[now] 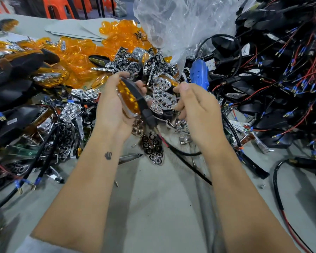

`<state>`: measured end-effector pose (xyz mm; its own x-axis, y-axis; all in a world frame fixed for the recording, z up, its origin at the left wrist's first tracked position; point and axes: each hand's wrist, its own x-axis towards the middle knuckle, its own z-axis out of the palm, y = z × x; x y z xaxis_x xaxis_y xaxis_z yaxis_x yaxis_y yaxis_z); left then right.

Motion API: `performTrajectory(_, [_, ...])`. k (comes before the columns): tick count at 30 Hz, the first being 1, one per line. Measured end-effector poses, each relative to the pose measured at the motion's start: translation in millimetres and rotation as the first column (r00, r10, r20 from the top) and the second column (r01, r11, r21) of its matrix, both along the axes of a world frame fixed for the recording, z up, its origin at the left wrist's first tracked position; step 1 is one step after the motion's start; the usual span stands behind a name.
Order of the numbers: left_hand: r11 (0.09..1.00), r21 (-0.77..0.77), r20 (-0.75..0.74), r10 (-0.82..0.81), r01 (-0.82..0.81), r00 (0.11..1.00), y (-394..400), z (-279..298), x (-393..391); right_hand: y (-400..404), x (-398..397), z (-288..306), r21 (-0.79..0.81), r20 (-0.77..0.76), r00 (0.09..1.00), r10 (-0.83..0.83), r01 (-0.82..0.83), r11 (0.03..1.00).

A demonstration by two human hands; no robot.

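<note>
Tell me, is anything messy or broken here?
Nothing looks broken. The left hand holds a turn-signal lamp; around it chrome reflectors, amber lenses and wired black housings lie in jumbled heaps, and loose screws dot the table.

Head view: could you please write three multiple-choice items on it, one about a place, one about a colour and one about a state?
1. Where is the blue tool? A) beyond the right hand B) on a shelf C) in a drawer
2. What colour is the lens of the held lamp? A) green B) amber C) white
3. What is the left hand doing? A) lying flat B) pointing C) gripping the lamp
Answers: 1 A, it lies past that hand; 2 B, the lens shows amber; 3 C, fingers curl round the lamp.
</note>
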<state>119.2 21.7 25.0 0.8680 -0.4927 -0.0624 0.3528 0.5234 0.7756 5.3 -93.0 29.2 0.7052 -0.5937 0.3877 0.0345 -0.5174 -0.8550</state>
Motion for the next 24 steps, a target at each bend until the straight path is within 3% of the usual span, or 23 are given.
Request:
performTrajectory(4, [0.997,-0.04,-0.041,0.062,-0.064,0.997,9.6,-2.8,9.0,-15.8,-2.4,-1.0,-0.002,-0.058,0.998,0.011,-0.011,1.0])
performTrajectory(10, [0.989,-0.062,-0.082,0.13,-0.136,0.988,9.1,-1.9,11.5,-7.9,4.0,-9.9,-0.236,-0.255,0.963,0.084,-0.146,0.961])
performTrajectory(14, [0.971,-0.091,-0.087,0.212,-0.22,0.973,11.0,-2.0,14.6,5.1,11.2,-11.3,-0.4,-0.382,0.908,0.172,-0.331,0.855])
performTrajectory(18, [0.984,-0.1,-0.03,0.144,-0.146,0.989,15.5,-4.7,20.6,15.0,15.6,-17.0,-0.458,-0.48,0.851,0.212,-0.449,0.767])
performTrajectory(21, [0.995,-0.02,0.004,0.095,-0.095,0.995,15.0,-4.3,19.5,22.5,15.7,-21.5,-0.464,-0.392,0.903,0.178,-0.361,0.809])
performTrajectory(24, [0.998,0.033,0.027,0.057,-0.057,0.998,8.2,-3.5,11.0,33.4,14.5,-19.1,-0.207,-0.197,0.968,0.153,-0.193,0.959])
